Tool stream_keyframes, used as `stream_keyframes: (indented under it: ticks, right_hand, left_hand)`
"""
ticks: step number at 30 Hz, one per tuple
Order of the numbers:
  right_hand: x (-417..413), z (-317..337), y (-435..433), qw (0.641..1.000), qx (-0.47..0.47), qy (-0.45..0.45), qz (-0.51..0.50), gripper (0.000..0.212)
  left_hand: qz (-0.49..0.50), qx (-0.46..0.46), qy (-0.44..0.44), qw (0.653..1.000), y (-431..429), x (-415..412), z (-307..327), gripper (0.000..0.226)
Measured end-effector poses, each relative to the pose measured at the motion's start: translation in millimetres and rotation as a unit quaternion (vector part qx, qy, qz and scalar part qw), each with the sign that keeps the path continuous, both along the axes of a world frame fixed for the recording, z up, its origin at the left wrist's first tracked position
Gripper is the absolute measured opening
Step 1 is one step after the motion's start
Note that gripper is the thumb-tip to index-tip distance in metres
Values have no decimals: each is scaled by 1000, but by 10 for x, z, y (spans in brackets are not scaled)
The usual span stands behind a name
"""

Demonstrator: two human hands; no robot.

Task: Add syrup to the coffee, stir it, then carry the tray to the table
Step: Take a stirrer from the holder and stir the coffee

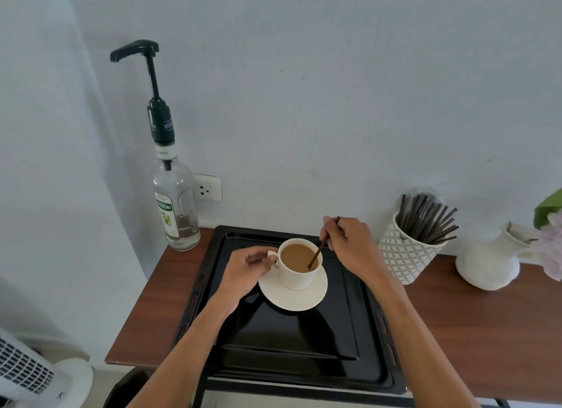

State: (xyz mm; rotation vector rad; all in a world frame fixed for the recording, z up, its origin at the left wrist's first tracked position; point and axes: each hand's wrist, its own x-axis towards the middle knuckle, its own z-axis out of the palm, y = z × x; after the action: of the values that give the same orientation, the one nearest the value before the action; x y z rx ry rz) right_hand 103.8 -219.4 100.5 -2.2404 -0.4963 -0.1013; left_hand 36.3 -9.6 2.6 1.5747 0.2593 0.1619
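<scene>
A white cup (296, 275) of milky coffee (296, 256) stands on a white saucer (301, 299) on a black tray (282, 346). My left hand (248, 269) pinches the cup's handle on its left side. My right hand (349, 246) grips a dark brown stir stick (316, 254), whose lower end dips into the coffee. A clear syrup bottle (176, 200) with a tall black pump stands upright at the counter's back left corner, apart from both hands.
The tray lies on a wooden counter (474, 331) against a pale wall and overhangs its front edge. A white patterned pot (406, 255) of spare stir sticks stands right of the tray, then a white vase (489, 261) with flowers. A white fan (33, 377) sits lower left.
</scene>
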Motion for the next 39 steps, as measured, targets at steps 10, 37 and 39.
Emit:
stream_keyframes:
  ticks: [10, 37, 39]
  right_hand:
    - [96, -69, 90, 999, 8, -44, -13, 42]
    - [48, -176, 149, 998, 57, -13, -39, 43]
    - [56, -184, 68, 997, 38, -23, -57, 44]
  left_hand:
    - [-41, -25, 27, 998, 97, 45, -10, 15]
    - [-40, -22, 27, 999, 113, 27, 6, 16]
    - [-38, -22, 27, 999, 110, 27, 5, 16]
